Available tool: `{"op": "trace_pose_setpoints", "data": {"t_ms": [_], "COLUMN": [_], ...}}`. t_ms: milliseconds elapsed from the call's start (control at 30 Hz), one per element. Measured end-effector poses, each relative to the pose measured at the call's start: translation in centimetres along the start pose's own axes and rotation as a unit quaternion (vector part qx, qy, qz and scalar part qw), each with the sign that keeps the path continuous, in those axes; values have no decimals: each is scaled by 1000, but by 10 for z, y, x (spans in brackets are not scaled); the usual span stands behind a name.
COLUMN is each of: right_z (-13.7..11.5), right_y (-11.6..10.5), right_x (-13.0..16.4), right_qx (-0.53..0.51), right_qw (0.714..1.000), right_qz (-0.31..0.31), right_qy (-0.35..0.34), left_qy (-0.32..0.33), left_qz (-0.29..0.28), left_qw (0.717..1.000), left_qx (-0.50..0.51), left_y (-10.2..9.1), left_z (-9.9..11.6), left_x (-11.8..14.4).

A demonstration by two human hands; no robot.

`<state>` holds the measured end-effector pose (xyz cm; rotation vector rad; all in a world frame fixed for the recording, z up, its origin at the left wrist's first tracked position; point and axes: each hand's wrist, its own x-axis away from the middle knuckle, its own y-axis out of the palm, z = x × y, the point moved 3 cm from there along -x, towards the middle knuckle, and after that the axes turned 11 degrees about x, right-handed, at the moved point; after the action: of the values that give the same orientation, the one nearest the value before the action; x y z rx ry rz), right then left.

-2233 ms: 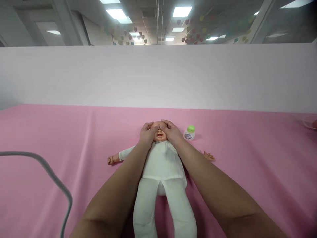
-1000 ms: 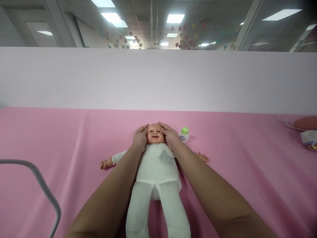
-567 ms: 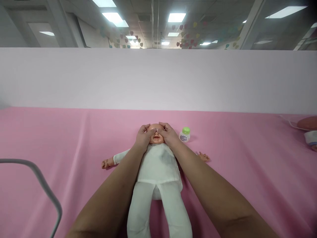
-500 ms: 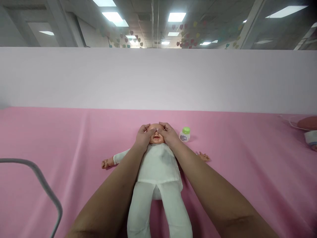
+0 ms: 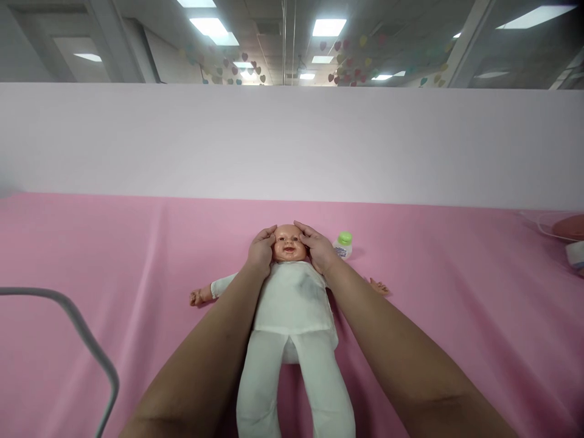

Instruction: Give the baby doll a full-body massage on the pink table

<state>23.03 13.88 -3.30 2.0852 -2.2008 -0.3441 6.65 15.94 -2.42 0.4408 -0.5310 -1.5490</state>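
Note:
A baby doll [image 5: 292, 298] in a white top and trousers lies on its back on the pink sheet, arms spread to both sides. My left hand [image 5: 261, 250] cups the left side of its head, fingers curled around toward the crown. On the opposite side my right hand [image 5: 317, 246] holds the head the same way, its thumb at the temple by the eye. Between the hands the doll's eyes, nose and mouth are uncovered. A small clear bottle with a green cap [image 5: 344, 245] stands just beyond my right hand, which partly hides it.
The pink sheet [image 5: 104, 255] covers the surface up to a white wall panel [image 5: 292, 143], with windows above it. A grey bent tube [image 5: 79, 328] curves in at the left. At the right edge lie a clear dish [image 5: 545, 225] with a brownish thing and a white item [image 5: 575, 254].
My thumbs have slid outward from over the doll's eyes to the sides of its head, uncovering the eyes. Both hands remain at the head. The view has shifted slightly.

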Motion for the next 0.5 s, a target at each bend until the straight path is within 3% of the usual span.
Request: {"op": "trace_pose_setpoints", "data": {"t_ms": [133, 300, 500], "right_z": [-2, -7, -9], "right_y": [1, 5, 7], "right_x": [3, 6, 6], "right_qx": [-3, 83, 127], "right_qw": [1000, 995, 990], "right_qz": [-17, 5, 24], "right_qy": [-5, -48, -64], "left_qy": [6, 36, 84], "left_qz": [-15, -60, -11], "left_qw": [1000, 997, 990], "left_qx": [5, -20, -114], "left_y": [0, 2, -1], "left_z": [0, -3, -5], "left_x": [2, 4, -1]}}
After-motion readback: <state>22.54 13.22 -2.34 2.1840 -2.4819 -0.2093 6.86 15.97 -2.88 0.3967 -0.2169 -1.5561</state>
